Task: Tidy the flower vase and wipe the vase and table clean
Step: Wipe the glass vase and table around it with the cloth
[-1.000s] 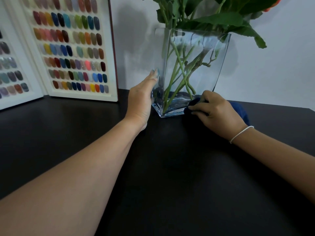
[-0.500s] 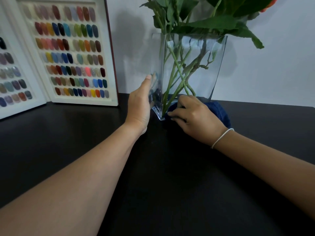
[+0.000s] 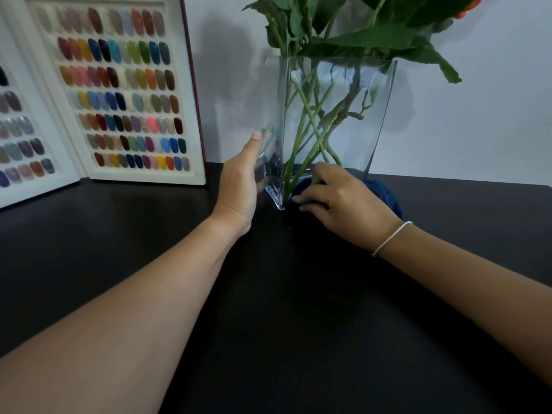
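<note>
A clear square glass vase (image 3: 358, 115) with green stems and leaves (image 3: 367, 40) stands on the black table (image 3: 268, 324) near the white wall. My left hand (image 3: 242, 180) lies flat against the vase's left side, fingers straight and partly seen through the glass. My right hand (image 3: 337, 201) presses a dark blue cloth (image 3: 385, 195) against the low front of the vase. The cloth is mostly hidden under that hand. An orange flower shows at the top right edge.
An open white display case of coloured nail samples (image 3: 119, 94) leans against the wall at the left, its base on the table. The white wall (image 3: 478, 130) stands right behind the vase.
My right hand with the blue cloth has slid left along the vase's base towards its front left corner. My left hand has stayed on the vase's left side.
</note>
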Available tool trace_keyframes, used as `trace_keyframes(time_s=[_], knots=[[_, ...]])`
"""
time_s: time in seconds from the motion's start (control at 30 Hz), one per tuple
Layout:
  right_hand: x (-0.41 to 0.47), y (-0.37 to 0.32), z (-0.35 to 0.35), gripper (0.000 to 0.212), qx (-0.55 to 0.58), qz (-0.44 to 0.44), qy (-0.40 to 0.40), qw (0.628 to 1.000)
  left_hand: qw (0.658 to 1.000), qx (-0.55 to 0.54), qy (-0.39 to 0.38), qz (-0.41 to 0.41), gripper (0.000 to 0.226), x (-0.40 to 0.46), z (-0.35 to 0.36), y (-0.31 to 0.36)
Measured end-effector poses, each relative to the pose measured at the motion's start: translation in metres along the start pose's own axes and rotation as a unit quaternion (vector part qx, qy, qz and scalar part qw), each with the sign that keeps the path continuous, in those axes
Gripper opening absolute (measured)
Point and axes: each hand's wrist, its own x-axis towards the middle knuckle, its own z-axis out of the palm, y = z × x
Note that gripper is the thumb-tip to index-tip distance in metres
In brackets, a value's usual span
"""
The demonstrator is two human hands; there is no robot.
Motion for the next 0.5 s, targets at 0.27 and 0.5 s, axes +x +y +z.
trace_keyframes(time_s=[0.27, 0.5], knots=[[-0.019, 0.032, -0.013, 0.014, -0.011, 0.059, 0.003, 0.998, 1.000, 0.002, -0.018, 0.000, 0.038, 0.001, -0.003, 0.001], [-0.038, 0.063, -0.028, 0.014, -0.036, 0.110, 0.016, 0.993, 1.000, -0.004, -0.017, 0.003, 0.033, 0.001, -0.003, -0.001]])
